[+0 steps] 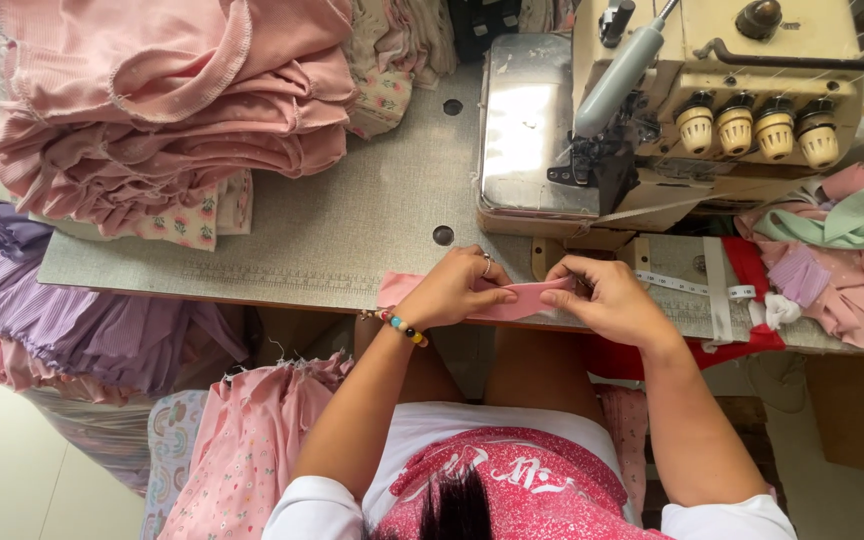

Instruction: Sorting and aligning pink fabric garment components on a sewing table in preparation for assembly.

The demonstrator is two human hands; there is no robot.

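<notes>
1. Nearest the camera, the person's lap shows a red patterned garment (512,480), with a pink dotted cloth (242,450) hanging to the left of the knees.
2. The left hand (452,290), with a beaded bracelet (404,328) at the wrist, has its fingers (487,297) pinched on the pink fabric strip (512,300).
3. The right hand (607,300) faces it, fingers closed on the other end of the same strip, so the strip is stretched between both hands at the near edge of the surface (352,220).
4. Just right of the hands, a white measuring tape (692,287) lies along the surface, beside red and pink scraps (832,270).
5. Left of the surface, purple ruffled cloth (62,320) hangs over the edge.
6. Farther back, a beige sewing machine (712,90) stands on the right, with four thread knobs (757,130) on its front and a shiny metal plate (527,130).
7. Farthest left, a stack of folded pink garments (152,100) rests on the surface.
</notes>
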